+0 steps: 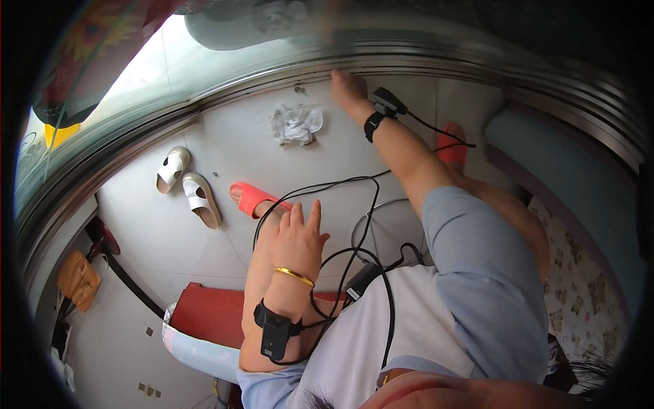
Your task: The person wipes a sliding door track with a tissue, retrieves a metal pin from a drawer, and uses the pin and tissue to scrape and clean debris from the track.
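Observation:
Reaching forward, my right hand [349, 90] is at the metal track [286, 76] of a sliding glass door. Its fingers are curled together, and whatever they may hold is hidden. My left hand [298, 238] lies above my left leg with its fingers stretched out, and nothing is in it. A gold bracelet [294, 275] circles that wrist. Crumpled white tissue [296, 125] lies on the tiled floor, to the left of my right hand. Small dark bits [299, 89] are on the floor near the track.
Black cables [376, 204] loop over my lap between the wrist devices. White shoes [201, 199] stand on the floor at left. Red slippers [249, 197] are on my feet. A red stool top [208, 315] is at lower left, a padded blue edge [565, 177] at right.

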Available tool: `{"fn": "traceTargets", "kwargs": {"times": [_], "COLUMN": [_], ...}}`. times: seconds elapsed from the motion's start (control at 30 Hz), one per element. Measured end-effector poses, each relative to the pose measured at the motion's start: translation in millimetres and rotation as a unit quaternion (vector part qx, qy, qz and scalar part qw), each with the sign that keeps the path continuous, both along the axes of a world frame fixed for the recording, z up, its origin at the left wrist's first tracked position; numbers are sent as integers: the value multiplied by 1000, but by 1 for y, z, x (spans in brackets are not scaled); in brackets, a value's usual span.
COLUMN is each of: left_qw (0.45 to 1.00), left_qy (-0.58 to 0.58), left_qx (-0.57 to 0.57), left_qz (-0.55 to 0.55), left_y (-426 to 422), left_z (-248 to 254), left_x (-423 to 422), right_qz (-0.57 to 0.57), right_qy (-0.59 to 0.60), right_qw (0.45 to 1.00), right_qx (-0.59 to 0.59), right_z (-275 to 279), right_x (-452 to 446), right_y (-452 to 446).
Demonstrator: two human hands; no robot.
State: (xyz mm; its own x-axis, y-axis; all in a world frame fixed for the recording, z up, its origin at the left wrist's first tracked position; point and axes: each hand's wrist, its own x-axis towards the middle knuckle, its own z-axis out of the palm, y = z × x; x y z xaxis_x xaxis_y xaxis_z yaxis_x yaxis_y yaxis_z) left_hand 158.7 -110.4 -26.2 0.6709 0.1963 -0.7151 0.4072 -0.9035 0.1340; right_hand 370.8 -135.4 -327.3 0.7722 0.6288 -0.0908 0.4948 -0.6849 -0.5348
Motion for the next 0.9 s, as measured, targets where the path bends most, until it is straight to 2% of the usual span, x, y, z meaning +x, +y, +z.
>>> {"fn": "traceTargets", "kwargs": {"times": [0.1,0.2,0.27,0.4,0.63,0.8,0.9], "left_qw": [1000,1000,1000,1000,1000,1000,1000], "left_qy": [-9,-13,-8,3,13,6,-1], "left_qx": [1,-1,-2,3,0,-5,-6], "left_qz": [-1,-6,-2,-3,-6,-5,-10], "left_y": [-4,-6,-7,-8,-6,-6,-6], "left_z": [-2,-4,-4,-6,-7,-5,-5], "left_x": [1,3,5,11,15,17,15], "right_qz": [-10,-35,-153,-181,-157,-111,-131], "right_qy": [18,39,39,111,112,161,182], "right_qw": [1000,998,978,959,973,977,971], "right_qx": [-18,36,139,186,129,89,81], "right_z": [-1,7,10,-9,-20,-26,-32], "right_x": [8,11,15,27,34,43,41], "right_y": [-14,-22,-34,-63,-59,-42,-31]}}
